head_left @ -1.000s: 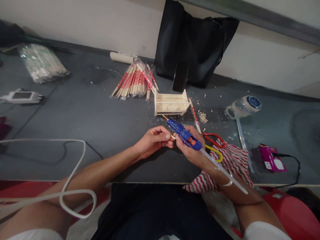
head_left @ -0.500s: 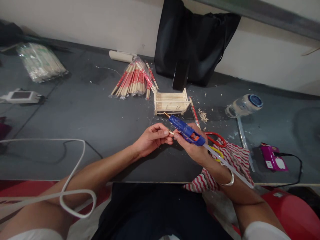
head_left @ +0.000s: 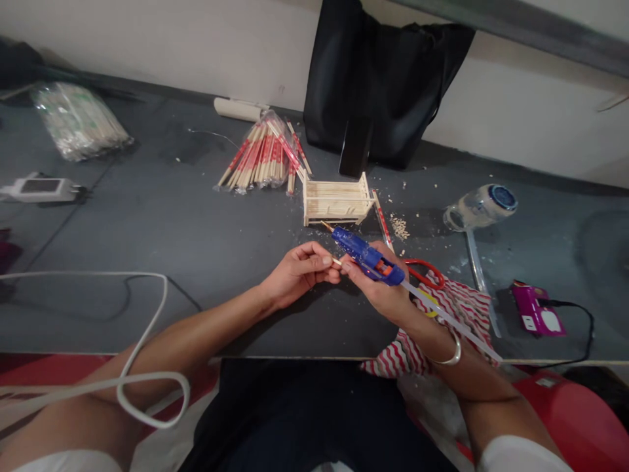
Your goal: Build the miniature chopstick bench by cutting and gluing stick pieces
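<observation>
Between the thumb and finger of my left hand (head_left: 308,272) is a short wooden stick piece (head_left: 337,261). My right hand (head_left: 381,288) is wrapped round a blue hot glue gun (head_left: 361,252), and its thumb and fingertips meet the stick piece's other end. A long clear glue stick (head_left: 447,318) juts from the back of the gun, over my right forearm. The gun's metal nozzle points left, close to the lower front of a small rack (head_left: 337,196) built of wooden sticks. The rack stands upright on the grey table.
Behind the rack lie red-wrapped chopsticks (head_left: 263,154), a phone (head_left: 354,147) and a black bag (head_left: 378,78). To the right are small wooden bits (head_left: 400,228), a glass jar (head_left: 479,208), red-handled scissors (head_left: 427,269), a striped cloth (head_left: 462,298) and a purple box (head_left: 538,309). A white cable (head_left: 162,308) loops over my left arm.
Both hands stay almost still, holding the stick piece. The glue gun in my right hand looks tipped very slightly; the rack has not moved.
</observation>
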Motion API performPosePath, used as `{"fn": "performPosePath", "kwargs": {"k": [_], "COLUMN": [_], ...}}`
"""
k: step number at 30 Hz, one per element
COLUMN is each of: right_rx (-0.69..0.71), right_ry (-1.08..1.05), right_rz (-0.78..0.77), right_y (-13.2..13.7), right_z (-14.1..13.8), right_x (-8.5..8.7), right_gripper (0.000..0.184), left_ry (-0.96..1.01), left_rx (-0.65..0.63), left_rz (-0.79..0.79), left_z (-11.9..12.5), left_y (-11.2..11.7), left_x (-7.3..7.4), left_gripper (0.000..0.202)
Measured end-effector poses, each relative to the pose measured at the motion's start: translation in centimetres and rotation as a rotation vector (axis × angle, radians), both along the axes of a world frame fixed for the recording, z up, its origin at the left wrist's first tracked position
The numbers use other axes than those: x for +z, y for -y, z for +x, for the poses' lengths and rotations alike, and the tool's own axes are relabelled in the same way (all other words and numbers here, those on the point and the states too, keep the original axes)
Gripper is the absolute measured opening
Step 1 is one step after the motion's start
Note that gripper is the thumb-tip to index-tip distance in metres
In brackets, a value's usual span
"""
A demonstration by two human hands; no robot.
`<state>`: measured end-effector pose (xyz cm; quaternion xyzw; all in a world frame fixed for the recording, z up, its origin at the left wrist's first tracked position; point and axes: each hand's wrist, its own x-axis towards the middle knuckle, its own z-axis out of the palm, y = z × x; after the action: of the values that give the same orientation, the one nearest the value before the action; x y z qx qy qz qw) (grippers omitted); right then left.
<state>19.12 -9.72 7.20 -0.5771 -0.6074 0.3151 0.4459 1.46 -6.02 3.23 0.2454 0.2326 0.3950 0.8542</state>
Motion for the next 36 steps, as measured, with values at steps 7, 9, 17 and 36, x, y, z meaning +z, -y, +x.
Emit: {"fn": "performPosePath", "kwargs": {"k": [7,9,17,36], "right_rx": [0.011,0.008,-0.023,-0.064], "right_ry": [0.098,0.113,0.094,0.008], "right_rz": [0.029,0.068,0.077,0.044], "right_y": [0.1,0.1,-0.2,-0.4], "right_z": [-0.1,-0.2,-0.6,-0.3], "right_x": [-0.6,-0.8,-1.1,-1.7], "right_gripper": [0.01,0.009,0.013,0.021], "left_ry": [-0.037,-0.045,-0.036,-0.008], "left_rx": [0.046,0.061,0.083,0.125], "left_rz": [-0.01,-0.012,0.016,0.086], "left_z": [0.2,0.3,0.4,0.1], "left_y": [0.2,0.3,0.3,0.0], "left_x": [0.2,0.3,0.1,0.1], "left_gripper": [0.031,0.031,0.032,0.029]}}
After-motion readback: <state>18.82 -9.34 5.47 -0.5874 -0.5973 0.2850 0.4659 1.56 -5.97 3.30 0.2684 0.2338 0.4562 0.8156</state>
